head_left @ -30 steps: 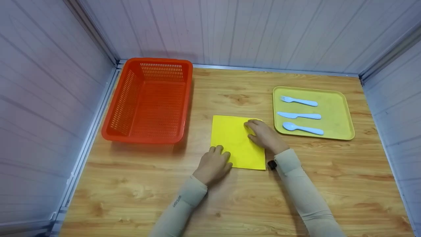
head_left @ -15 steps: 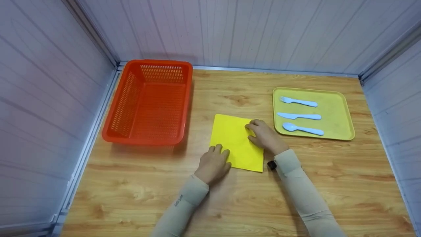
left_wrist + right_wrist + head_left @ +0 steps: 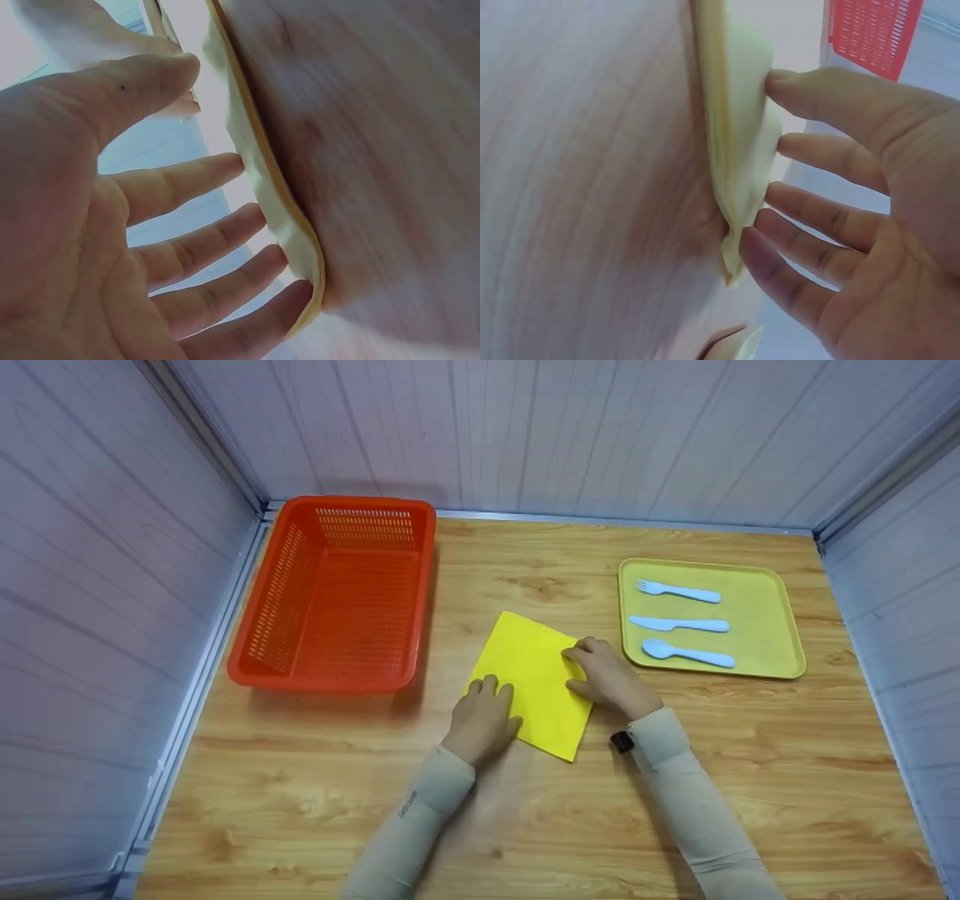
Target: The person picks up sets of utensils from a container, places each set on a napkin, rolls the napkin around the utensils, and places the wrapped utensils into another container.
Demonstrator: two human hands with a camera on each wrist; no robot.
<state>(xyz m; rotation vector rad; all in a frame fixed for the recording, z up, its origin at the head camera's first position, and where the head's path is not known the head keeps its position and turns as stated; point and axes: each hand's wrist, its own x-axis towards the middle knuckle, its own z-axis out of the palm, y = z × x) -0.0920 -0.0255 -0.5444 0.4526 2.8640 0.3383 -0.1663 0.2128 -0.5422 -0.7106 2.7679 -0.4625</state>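
Note:
A folded yellow cloth (image 3: 541,690) lies flat on the wooden table, turned at an angle. Its layered edge shows in both wrist views. My left hand (image 3: 481,725) touches the cloth's left side with its fingertips, and in the left wrist view the fingers (image 3: 202,247) are spread and fairly straight. On the opposite side, my right hand (image 3: 609,678) rests its fingertips on the right part of the cloth. The thumb and fingers (image 3: 817,206) press on the top layer in the right wrist view, without curling round it.
A red plastic basket (image 3: 417,660) stands at the back left. To the right is a yellow tray (image 3: 765,622) bearing a pale blue fork (image 3: 679,590), knife (image 3: 679,624) and spoon (image 3: 688,653). White panels wall the wooden table (image 3: 525,840) at the back and sides.
The yellow cloth has rotated clockwise on the table under both hands. My left hand has shifted slightly forward and left, my right slightly back. Basket and tray stay in place.

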